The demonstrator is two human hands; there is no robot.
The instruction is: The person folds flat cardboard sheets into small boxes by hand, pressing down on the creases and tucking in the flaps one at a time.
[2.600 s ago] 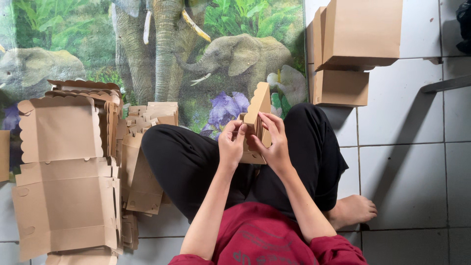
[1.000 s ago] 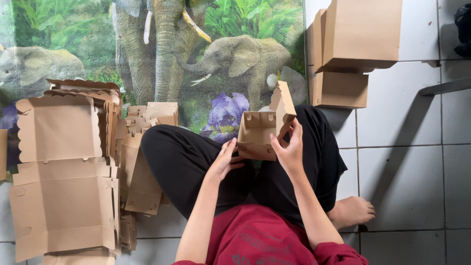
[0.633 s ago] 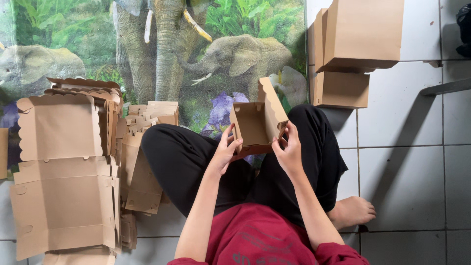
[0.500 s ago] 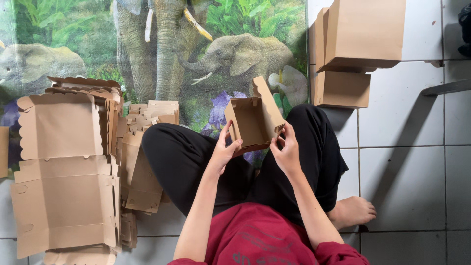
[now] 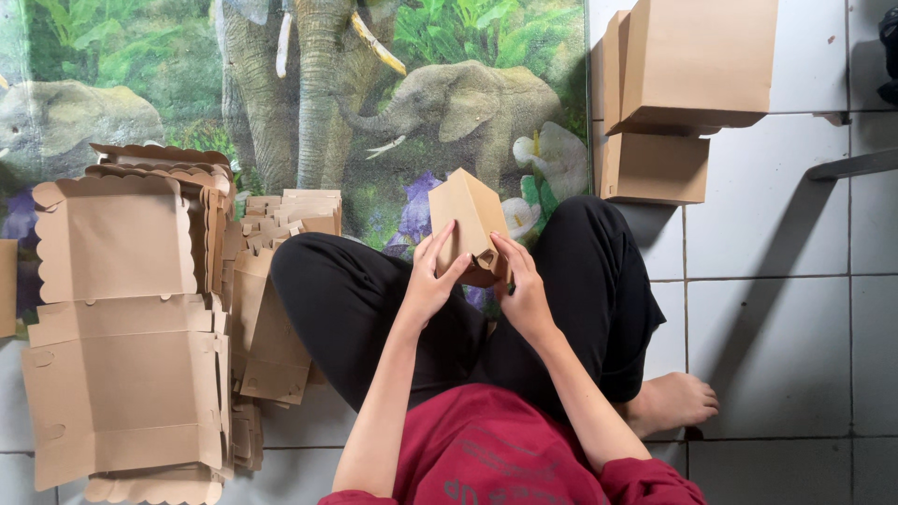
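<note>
A person sits cross-legged on the floor and holds one small brown cardboard box (image 5: 465,220) up over the lap, in the middle of the view. The left hand (image 5: 431,278) is at 7 o'clock from the box. Its fingers (image 5: 441,245) are a little spread and press flat on the box's side. The right hand (image 5: 520,285) is at 5 o'clock from the box. Its fingers (image 5: 506,251) are bent and pinch the box's lower corner, where a flap looks folded in. The box is closed on the sides that show, and it tilts.

At 9 o'clock lies a big pile of flat cardboard sheets (image 5: 117,327) with wavy edges. I cannot count the sheets. A smaller pile of flat pieces (image 5: 281,281) lies just beside the person's left knee.

At 2 o'clock, on the white tile floor (image 5: 776,327), I count three finished boxes (image 5: 697,65) stacked close together; there may be more hidden.

An elephant picture mat (image 5: 309,93) covers the floor from 10 to 12 o'clock. One bare foot (image 5: 673,402) shows at 4 o'clock.
</note>
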